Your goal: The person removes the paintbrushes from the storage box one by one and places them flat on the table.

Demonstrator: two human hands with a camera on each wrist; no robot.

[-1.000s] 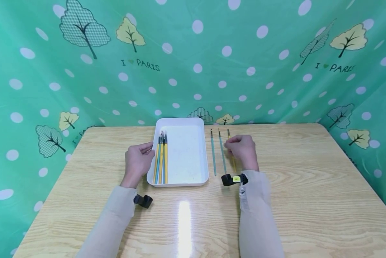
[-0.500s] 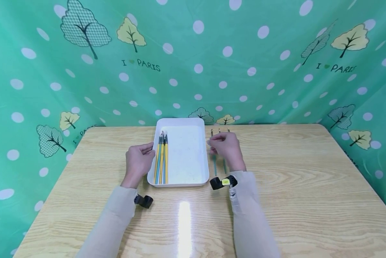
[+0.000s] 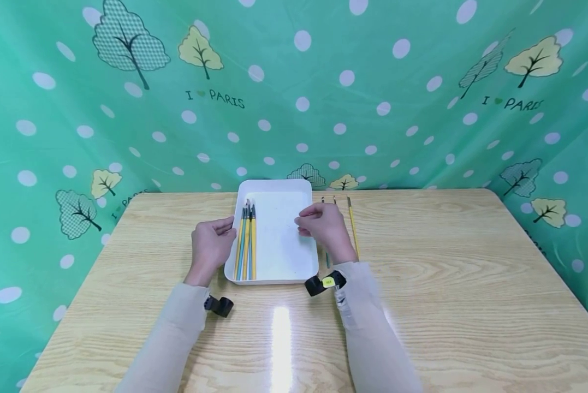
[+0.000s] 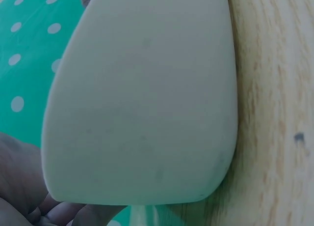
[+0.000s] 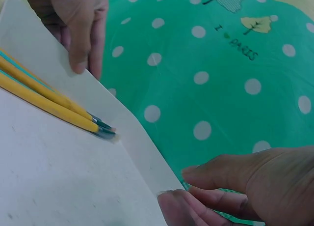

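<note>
My left hand [image 3: 210,248] holds the left rim of a white tray [image 3: 280,254]; in the right wrist view its thumb laps over the rim. Several yellow and blue paintbrushes [image 3: 246,245] lie side by side along the tray's left side, bristles towards the back. Above the tray's right side is my right hand [image 3: 327,229], fingers loosely bent with nothing between them. On the table to the right lies a yellow paintbrush [image 3: 353,226]. Two teal paintbrushes beside it are mostly hidden by the right hand; the lower handle of one teal paintbrush [image 3: 327,261] shows.
The tray stands on a light wooden table [image 3: 451,273], near its back edge. Behind the table hangs a green dotted cloth [image 3: 298,125] printed with trees. The tray's outer wall [image 4: 142,98] fills most of the left wrist view.
My right hand has moved left from the yellow paintbrush, past the teal ones, to over the tray's right side. The yellow paintbrush is uncovered. The left hand and tray have stayed put.
</note>
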